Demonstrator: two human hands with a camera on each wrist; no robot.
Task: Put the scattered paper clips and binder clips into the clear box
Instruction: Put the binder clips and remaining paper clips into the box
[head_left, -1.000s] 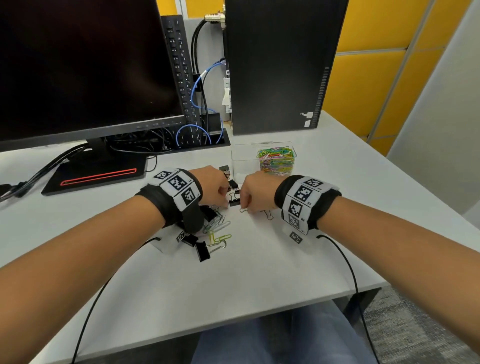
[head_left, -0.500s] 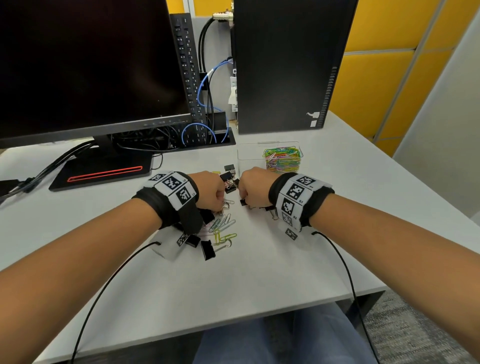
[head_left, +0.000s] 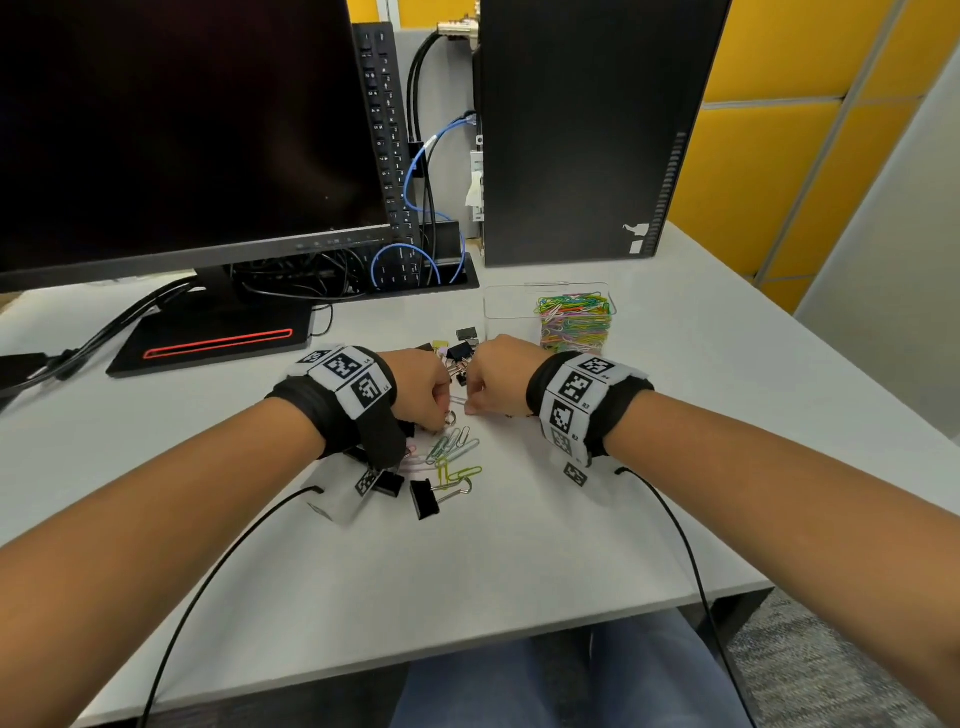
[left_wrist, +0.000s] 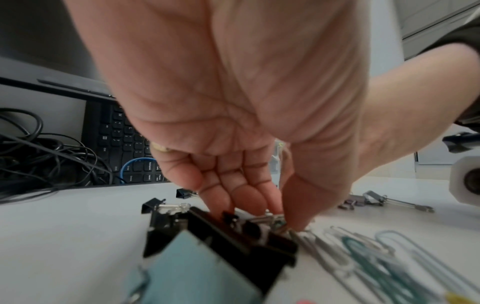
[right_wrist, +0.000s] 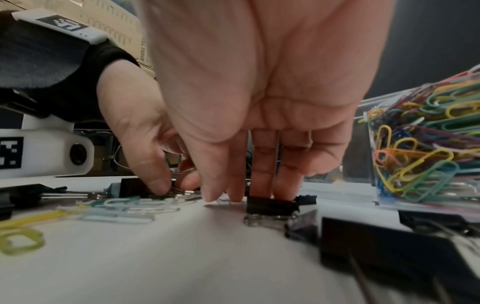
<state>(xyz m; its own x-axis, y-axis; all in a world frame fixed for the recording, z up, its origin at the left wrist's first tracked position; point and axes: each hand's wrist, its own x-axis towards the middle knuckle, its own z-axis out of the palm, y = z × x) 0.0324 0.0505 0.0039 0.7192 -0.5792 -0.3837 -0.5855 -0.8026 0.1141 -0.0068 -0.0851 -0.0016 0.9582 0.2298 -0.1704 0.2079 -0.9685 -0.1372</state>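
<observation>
On the white desk stands the clear box (head_left: 506, 304), its right part full of coloured paper clips (head_left: 574, 322). In front of it lie loose paper clips (head_left: 452, 452) and black binder clips (head_left: 423, 499). My left hand (head_left: 426, 395) reaches down into the pile. Its thumb and fingers pinch the wire handles of a black binder clip (left_wrist: 270, 221). My right hand (head_left: 493, 384) is just to the right, fingers pointing straight down. Two fingertips (right_wrist: 262, 193) touch the top of a small black binder clip (right_wrist: 270, 206), and the thumb and forefinger touch the desk beside it.
A monitor (head_left: 182, 130) on its stand, a keyboard (head_left: 387, 130) stood on end and tangled cables are at the back left. A black computer tower (head_left: 587, 130) stands behind the box. More binder clips (head_left: 465, 351) lie between my hands and the box. The desk's front edge (head_left: 415, 660) is near.
Both hands have stayed low over the clip pile. They have drawn a little closer together, and the right hand has shifted slightly left.
</observation>
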